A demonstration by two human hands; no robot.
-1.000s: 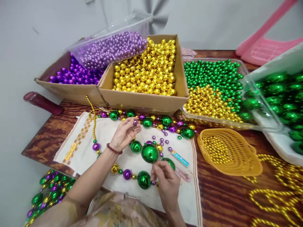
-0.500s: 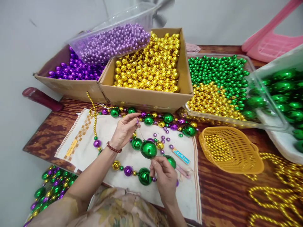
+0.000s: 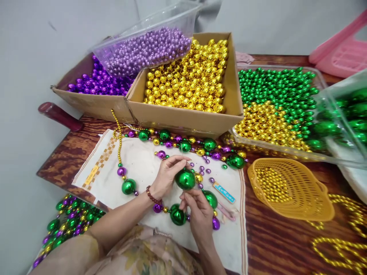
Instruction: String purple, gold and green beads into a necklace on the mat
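Observation:
A large shiny green bead (image 3: 185,179) is held up on a bead strand above the white cloth (image 3: 149,147). My left hand (image 3: 169,173), wearing a brown bead bracelet, is closed at the top of this bead, thumb and fingertips pinched on the strand; what lies between them is partly hidden. A thin thread rises faintly above those fingers. Just below the bead, my right hand (image 3: 197,208) pinches the strand with thumb and forefinger. Around it on the cloth lie another green bead (image 3: 178,214), a purple bead (image 3: 216,223) and a gold bead (image 3: 198,178).
Behind the cloth stand a cardboard box of gold beads (image 3: 183,122), one of purple beads (image 3: 97,105) and a clear tub of small purple beads (image 3: 146,49). To the right are a clear tray (image 3: 275,151) and a yellow basket (image 3: 309,191). A finished-looking strand (image 3: 185,146) lies along the boxes.
My left hand has come down and right from above, where it held a small purple bead on the thread, to the green bead's top. My right hand stays below the bead. The view has shifted slightly.

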